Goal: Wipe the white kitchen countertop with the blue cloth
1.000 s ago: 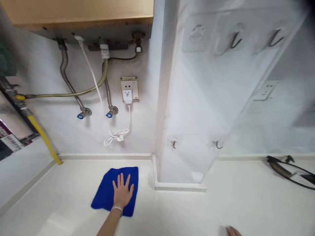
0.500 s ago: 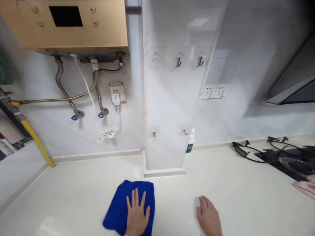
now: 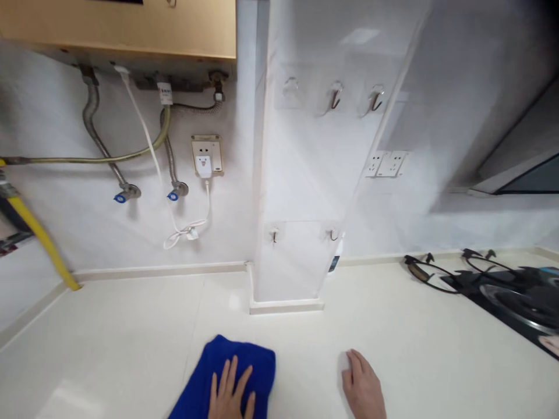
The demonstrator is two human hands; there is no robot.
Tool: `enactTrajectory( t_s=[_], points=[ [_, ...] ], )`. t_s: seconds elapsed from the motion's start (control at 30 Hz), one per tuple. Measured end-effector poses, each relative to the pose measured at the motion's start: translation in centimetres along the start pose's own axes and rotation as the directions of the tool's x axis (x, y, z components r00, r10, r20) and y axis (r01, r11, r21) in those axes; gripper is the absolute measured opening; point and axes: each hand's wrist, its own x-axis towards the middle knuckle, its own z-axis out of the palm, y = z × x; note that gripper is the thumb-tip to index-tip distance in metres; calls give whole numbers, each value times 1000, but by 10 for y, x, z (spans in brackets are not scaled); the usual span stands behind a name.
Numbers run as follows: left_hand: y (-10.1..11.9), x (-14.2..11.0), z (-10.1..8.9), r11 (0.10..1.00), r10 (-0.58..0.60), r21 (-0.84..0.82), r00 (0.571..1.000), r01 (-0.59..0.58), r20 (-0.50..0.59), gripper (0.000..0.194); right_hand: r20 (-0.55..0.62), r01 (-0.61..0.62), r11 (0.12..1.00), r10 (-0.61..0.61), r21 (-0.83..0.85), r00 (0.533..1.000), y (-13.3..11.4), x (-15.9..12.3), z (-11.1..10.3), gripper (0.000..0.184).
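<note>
Cream countertop [image 3: 131,337] fills the foreground — on it a blue microfibre cloth [image 3: 244,364], long axis running toward the wall, lies under the left hand [image 3: 229,393], fingers spread; right hand [image 3: 362,387] rests flat beside it, apart.

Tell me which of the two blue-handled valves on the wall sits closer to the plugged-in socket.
The right-hand valve, just left of and below the socket. The other valve sits farther left, toward the yellow pipe.
</note>
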Motion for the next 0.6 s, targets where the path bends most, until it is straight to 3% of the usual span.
enactTrajectory(
  t_s=[0.17,0.37,0.6],
  points=[
    [-31,56,-9,985,-171,5,982,171,83,51,25,23,1000,-23,-6,999,5,-1,0,36],
    [-52,131,13,960,-279,14,943,281,184,50,34,2,1000,-1,-25,999,7,-1,1,37],
    [-65,202,47,968,-218,-68,944,241,247,54,84,-42,998,45,-42,995,16,-8,5,40]
  ],
)
